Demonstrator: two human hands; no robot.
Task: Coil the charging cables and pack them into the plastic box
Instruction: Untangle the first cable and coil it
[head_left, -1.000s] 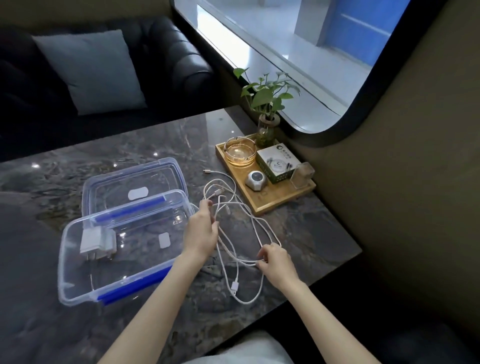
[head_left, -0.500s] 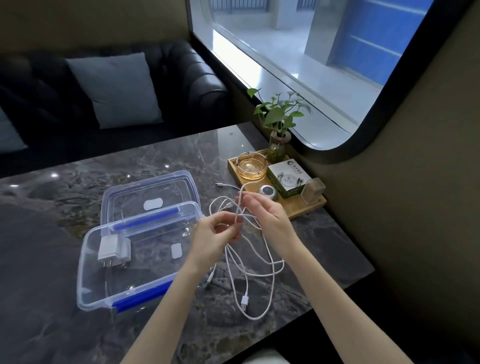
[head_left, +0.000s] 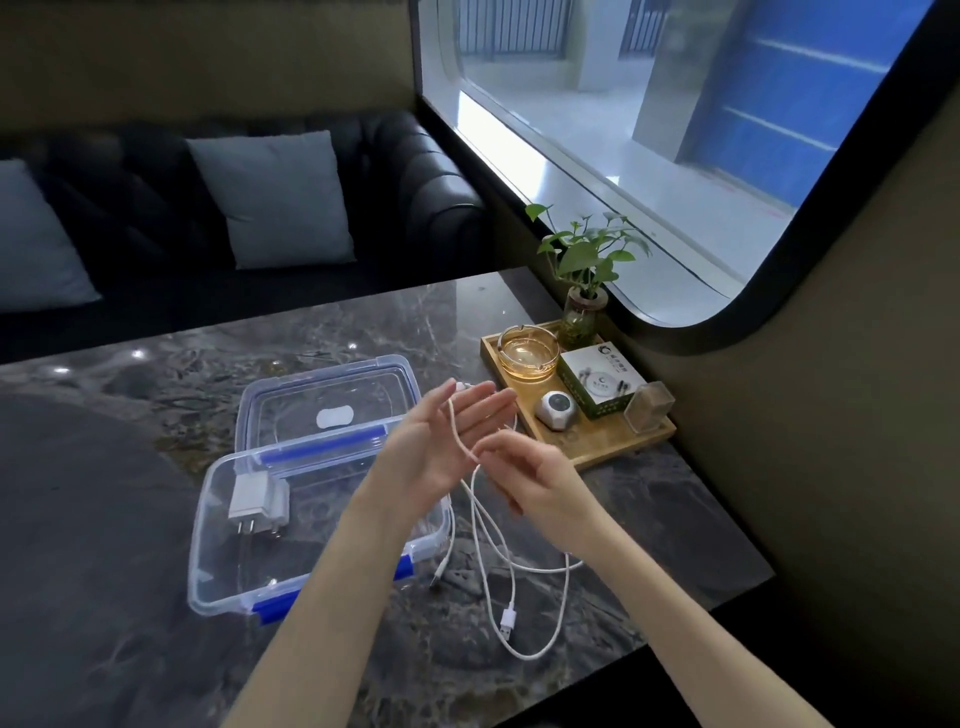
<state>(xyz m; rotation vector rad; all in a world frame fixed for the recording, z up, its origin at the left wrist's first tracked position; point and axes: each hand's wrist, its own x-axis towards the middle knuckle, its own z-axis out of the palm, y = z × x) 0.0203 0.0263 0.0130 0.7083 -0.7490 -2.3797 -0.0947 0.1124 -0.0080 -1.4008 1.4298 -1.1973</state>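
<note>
White charging cables (head_left: 483, 540) trail in loose loops on the dark marble table, with a USB plug (head_left: 508, 619) near the front edge. One cable runs up across the flat, upturned palm of my left hand (head_left: 436, 447), its end at the fingertips. My right hand (head_left: 540, 483) pinches that same cable just below the left palm. The clear plastic box (head_left: 203, 582) with blue clasps sits open to the left and holds a white charger plug (head_left: 255, 501). Its lid (head_left: 332, 387) lies behind it.
A wooden tray (head_left: 602, 454) at the right wall carries a glass ashtray (head_left: 527, 353), a small white-and-green box (head_left: 597, 384), a white gadget (head_left: 556, 410) and a potted plant (head_left: 584, 306). A black sofa with grey cushions (head_left: 280, 197) stands beyond the table. The table's corner (head_left: 748, 571) is close on the right.
Both hands have lifted from the table. My left hand has opened flat with the cable over its palm, and my right hand has slid down to pinch the cable below it.
</note>
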